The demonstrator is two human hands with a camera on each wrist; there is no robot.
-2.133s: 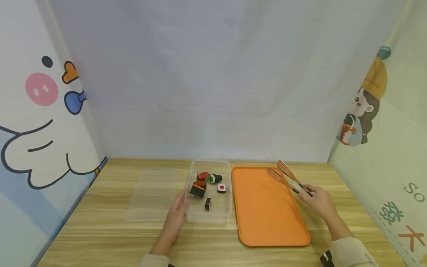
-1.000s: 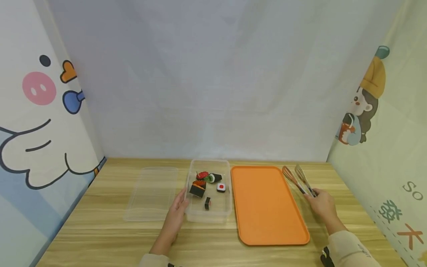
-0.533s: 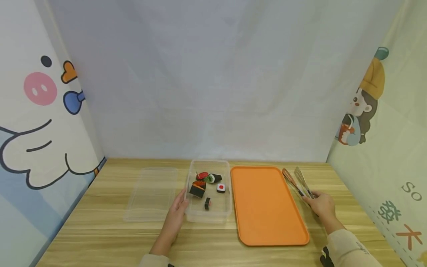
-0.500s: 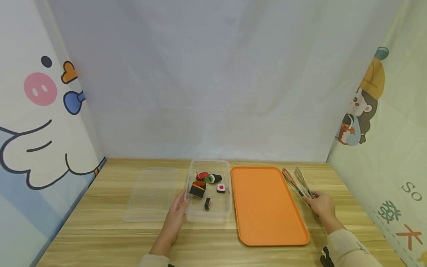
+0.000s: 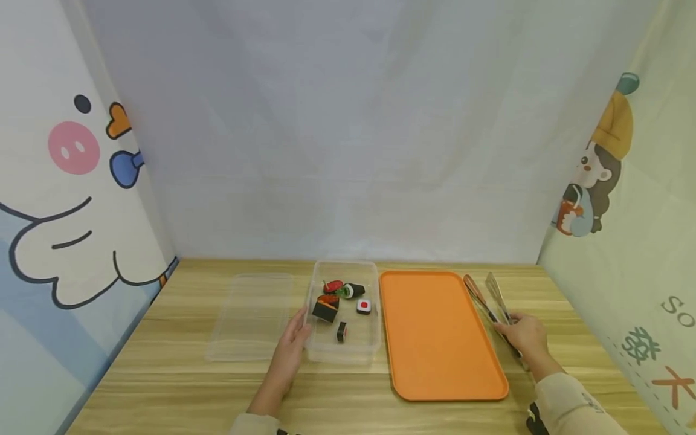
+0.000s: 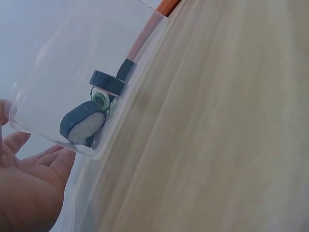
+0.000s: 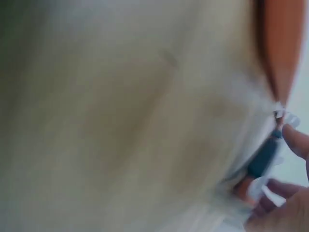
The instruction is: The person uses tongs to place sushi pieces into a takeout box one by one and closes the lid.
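We see the left hand (image 5: pixel 293 344) lying flat with straight, relaxed fingers against the left wall of a clear plastic container (image 5: pixel 326 353) that stands on the wooden counter (image 5: pixel 179 386). In the left wrist view the fingers (image 6: pixel 46 164) touch the container's (image 6: pixel 53 63) near corner, holding nothing.

Inside the container lie several toy sushi pieces (image 5: pixel 339 299): a dark block topped with red, a roll with a green centre, a white piece with a red middle, and a small dark piece nearer to us. Through the clear wall in the left wrist view we make out a seaweed-wrapped rice piece (image 6: pixel 83 126) and a roll with a green centre (image 6: pixel 101 99).

The right hand (image 5: pixel 523 338) rests on the counter just right of the orange tray (image 5: pixel 440 332), its fingers curled round the handle end of a pair of tongs (image 5: pixel 492 299). The tongs lie along the tray's right edge, tips pointing away from us and spread a little apart. The right wrist view is heavily blurred; we can only tell fingers (image 7: pixel 289 212) about a dark handle, with the tray's (image 7: pixel 282 43) orange above.

The tray is bare. A clear lid (image 5: pixel 250 314) lies flat on the counter to the left of the container, just beside the left hand.
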